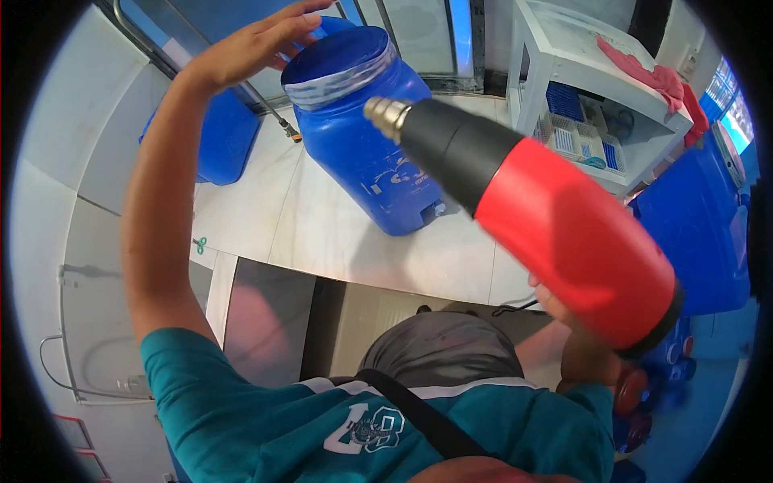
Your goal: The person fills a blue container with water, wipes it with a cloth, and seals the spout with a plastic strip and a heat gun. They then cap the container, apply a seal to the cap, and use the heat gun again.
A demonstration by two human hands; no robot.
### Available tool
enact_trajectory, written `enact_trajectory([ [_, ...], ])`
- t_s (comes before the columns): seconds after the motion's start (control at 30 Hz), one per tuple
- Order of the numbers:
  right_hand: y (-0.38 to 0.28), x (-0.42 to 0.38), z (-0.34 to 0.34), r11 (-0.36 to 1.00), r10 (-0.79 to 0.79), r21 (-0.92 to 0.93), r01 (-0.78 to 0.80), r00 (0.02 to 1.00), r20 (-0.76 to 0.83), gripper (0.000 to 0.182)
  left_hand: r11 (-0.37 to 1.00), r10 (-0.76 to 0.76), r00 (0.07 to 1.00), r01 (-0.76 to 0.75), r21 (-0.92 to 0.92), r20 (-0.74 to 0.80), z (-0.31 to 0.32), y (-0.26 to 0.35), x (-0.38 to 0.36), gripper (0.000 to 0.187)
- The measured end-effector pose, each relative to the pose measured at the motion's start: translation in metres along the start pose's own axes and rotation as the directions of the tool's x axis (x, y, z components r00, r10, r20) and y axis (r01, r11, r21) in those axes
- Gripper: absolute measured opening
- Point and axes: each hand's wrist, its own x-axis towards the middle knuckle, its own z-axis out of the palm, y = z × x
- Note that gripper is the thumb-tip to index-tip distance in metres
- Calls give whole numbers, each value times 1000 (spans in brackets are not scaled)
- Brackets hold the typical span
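A blue plastic jar with a blue lid and a silvery band around its neck stands on the white counter. My left hand rests open on top of the lid, fingers spread. My right hand, mostly hidden, grips the handle of a red and black heat gun. Its metal nozzle points at the band just under the lid, a short way off the jar.
A second blue container stands at the counter's left. A white shelf unit with a red cloth and blue-white items stands at the right. More blue drums sit at the far right.
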Motion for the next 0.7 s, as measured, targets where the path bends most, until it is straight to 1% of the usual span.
enact_trajectory([
  [0.03, 3, -17, -9, 1000, 8, 20, -8, 1000, -6, 40, 1000, 0, 1000, 0, -2, 1, -6, 19, -5, 74],
  [0.07, -5, -23, 1, 999, 17, 40, -17, 1000, -14, 40, 999, 16, 991, -11, -38, 131, -14, 50, -14, 71],
  [0.1, -4, -34, -2, 998, 26, 62, -25, 999, -24, 40, 997, 37, 965, -19, -75, 260, -18, 67, -18, 68],
  [0.13, -13, -22, 1, 996, 34, 85, -31, 999, -34, 41, 997, 38, 964, -20, -72, 264, -15, 52, -15, 68],
  [0.17, -8, 15, 22, 994, 41, 108, -36, 998, -42, 41, 997, -74, 986, 77, -14, 148, -11, 24, -10, 67],
  [0.2, -24, 111, 76, 991, 47, 129, -40, 998, -49, 41, 983, -179, 984, 178, 31, 22, -10, 8, -7, 66],
  [0.23, -41, 205, 129, 988, 53, 148, -44, 997, -55, 41, 984, -178, 984, 178, 31, 21, -11, 9, -7, 66],
  [0.27, -52, 247, 151, 985, 59, 167, -48, 996, -62, 41, 980, -199, 980, 199, 14, 23, -12, 9, -8, 76],
  [0.3, -40, 201, 126, 981, 66, 186, -52, 995, -69, 41, 976, -219, 975, 220, -3, 28, -13, 10, -7, 86],
  [0.33, -24, 98, 70, 977, 74, 204, -57, 994, -77, 42, 976, -217, 976, 217, -3, 28, -11, 7, -5, 86],
  [0.37, -8, -5, 14, 973, 81, 223, -60, 993, -84, 42, 983, -182, 983, 182, 32, -2, -10, 1, -2, 79],
  [0.4, 0, -53, -12, 968, 87, 243, -63, 992, -90, 42, 987, -146, 989, 148, 69, -32, -9, -3, 1, 73],
  [0.43, -5, -15, 6, 962, 93, 264, -65, 991, -95, 42, 986, -147, 989, 149, 71, -33, -8, -1, 4, 73],
  [0.5, 3, -7, -2, 950, 102, 305, -68, 990, -95, 43, 996, -31, 997, 37, 85, -68, 3, 12, 15, 80],
  [0.53, 3, -5, -1, 943, 105, 326, -70, 990, -93, 43, 995, -37, 997, 43, 85, -73, 12, 36, 17, 80],
  [0.57, 16, -14, -9, 943, 102, 326, -68, 991, -86, 43, 997, -73, 993, 74, 3, -98, 23, 78, 17, 80],
  [0.6, 42, -30, -23, 999, 25, 41, -24, 1000, -14, 44, 992, -109, 987, 100, -79, -120, 29, 113, 16, 81],
  [0.63, 55, -38, -31, 969, -29, -242, 46, 997, 74, 47, 991, -113, 986, 104, -79, -121, 30, 137, 14, 81],
  [0.67, 44, -30, -29, 969, -28, -241, 46, 997, 75, 47, 910, -306, 948, 266, -318, -84, 30, 159, 13, 67],
  [0.7, 22, -16, -25, 1000, 3, -9, -3, 999, 34, 49, 747, -475, 880, 403, -529, 1, 30, 168, 13, 54],
])
